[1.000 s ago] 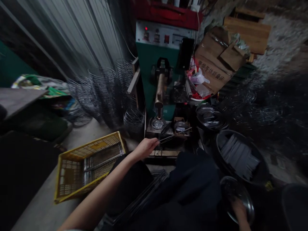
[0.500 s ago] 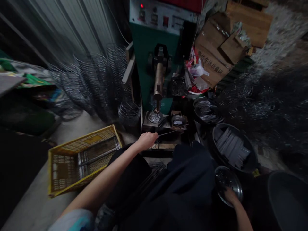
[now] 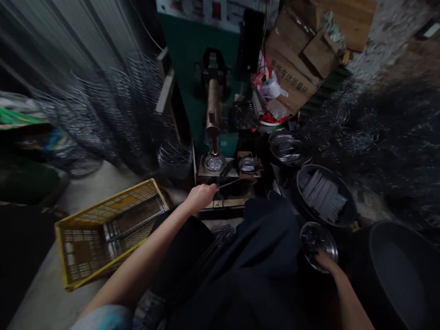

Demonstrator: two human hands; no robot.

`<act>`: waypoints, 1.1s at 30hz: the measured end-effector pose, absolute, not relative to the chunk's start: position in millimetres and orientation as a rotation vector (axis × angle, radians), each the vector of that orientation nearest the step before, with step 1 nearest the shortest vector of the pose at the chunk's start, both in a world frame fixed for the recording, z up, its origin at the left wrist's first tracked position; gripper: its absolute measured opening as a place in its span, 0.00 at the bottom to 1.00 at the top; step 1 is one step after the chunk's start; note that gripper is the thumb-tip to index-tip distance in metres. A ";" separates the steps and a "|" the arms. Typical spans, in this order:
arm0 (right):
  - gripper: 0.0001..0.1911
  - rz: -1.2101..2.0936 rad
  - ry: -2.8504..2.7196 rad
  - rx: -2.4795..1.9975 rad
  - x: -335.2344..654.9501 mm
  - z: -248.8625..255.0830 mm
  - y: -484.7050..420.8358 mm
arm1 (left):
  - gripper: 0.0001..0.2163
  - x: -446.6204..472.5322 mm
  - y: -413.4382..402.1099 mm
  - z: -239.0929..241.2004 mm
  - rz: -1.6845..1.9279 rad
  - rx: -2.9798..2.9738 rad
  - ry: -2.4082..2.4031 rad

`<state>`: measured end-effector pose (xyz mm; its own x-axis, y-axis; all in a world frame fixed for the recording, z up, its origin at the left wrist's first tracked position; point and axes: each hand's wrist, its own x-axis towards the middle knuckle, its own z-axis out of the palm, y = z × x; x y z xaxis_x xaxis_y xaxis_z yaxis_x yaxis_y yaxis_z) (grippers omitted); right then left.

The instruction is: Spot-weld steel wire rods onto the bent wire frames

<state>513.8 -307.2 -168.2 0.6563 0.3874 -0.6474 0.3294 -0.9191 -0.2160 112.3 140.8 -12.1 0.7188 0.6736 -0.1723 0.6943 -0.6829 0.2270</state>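
My left hand [image 3: 202, 196] is closed around one end of a thin metal rod [image 3: 228, 184], which points right in front of the machine's low shelf. Down at the right, my right hand [image 3: 323, 259] reaches into a round steel bowl [image 3: 332, 245] of small dark metal pieces. Its fingertips are dark and blurred among the pieces, so their grip is unclear. Beyond the left hand, a small dish of shiny bits [image 3: 215, 162] sits beneath the machine's copper-coloured arm [image 3: 213, 107]. A second dark dish [image 3: 248, 166] stands to its right.
A yellow plastic crate [image 3: 113, 201] with metal rods lies at left. Wire coils [image 3: 103, 105] stack behind it. At right are a tub of flat grey strips [image 3: 323, 195], a large dark basin [image 3: 398, 275] and tangled wire [image 3: 374, 128]. A cardboard box [image 3: 292, 68] leans behind.
The view has shifted, so the machine and crate sit further left and slightly different in height. My left hand still grips the rod; my right hand remains in the bowl.
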 end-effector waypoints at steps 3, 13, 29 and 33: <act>0.11 0.985 -0.680 -2.864 525.2 -162.3 -305.8 | 0.16 102.5 142.5 -6.8 -0.026 2.633 1.086; 0.18 0.735 -0.657 -3.149 537.1 -151.4 -305.9 | 0.16 90.5 140.9 2.4 0.281 2.679 0.965; 0.13 0.467 -0.595 -3.042 516.4 -99.3 -280.8 | 0.17 92.5 147.1 -8.6 -0.172 2.768 1.042; 0.17 0.390 -0.451 -2.472 503.3 -54.6 -219.7 | 0.18 81.4 146.9 -16.0 -0.056 2.676 1.174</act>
<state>503.3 -219.7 -54.6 0.8997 0.4011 -0.1722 0.2283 -0.7686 -0.5976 81.4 146.9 -16.0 0.6802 0.7228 -0.1220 0.7311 -0.6571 0.1833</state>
